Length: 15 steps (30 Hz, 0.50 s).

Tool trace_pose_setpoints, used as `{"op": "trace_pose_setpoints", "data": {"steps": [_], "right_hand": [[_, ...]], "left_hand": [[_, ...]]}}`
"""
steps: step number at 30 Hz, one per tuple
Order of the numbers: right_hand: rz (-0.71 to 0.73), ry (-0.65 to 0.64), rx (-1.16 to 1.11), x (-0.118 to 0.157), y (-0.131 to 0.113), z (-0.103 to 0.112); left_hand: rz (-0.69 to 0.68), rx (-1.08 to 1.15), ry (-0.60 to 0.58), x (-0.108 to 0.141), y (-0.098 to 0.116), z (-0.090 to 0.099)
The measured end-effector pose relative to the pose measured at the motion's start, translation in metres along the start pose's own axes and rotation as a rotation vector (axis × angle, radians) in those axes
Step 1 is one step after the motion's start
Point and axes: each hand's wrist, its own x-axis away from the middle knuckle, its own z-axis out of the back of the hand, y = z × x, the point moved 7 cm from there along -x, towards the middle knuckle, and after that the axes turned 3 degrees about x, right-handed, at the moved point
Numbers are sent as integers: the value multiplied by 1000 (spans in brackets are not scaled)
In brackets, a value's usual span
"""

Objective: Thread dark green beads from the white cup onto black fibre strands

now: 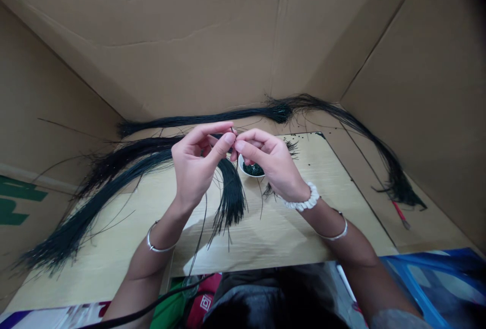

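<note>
My left hand (197, 159) and my right hand (269, 159) meet above the board, fingertips pinched together on a thin dark strand (237, 162). Thumb and index finger of each hand are closed on it; its fine end is too small to make out. Just below the right fingers a white bowl (243, 169) holds small dark green pieces, partly hidden by that hand. Under my left hand a bundle of dark strands (231, 195) fans its cut ends out over the board.
A wooden board (304, 240) lies between cardboard walls (190, 40). More dark bundles (72, 228) spread at the left, along the back (205, 116) and at the right (395, 172). A red-handled tool (399, 213) lies at the right. A black cable (152, 306) crosses the lower left.
</note>
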Motion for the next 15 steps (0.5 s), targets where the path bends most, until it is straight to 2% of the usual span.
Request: {"op": "trace_pose_setpoints", "data": {"steps": [15], "right_hand": [[0,-2,-8,2,-4,-2]], "left_hand": [[-100,-97,2,-1,9,3]]}}
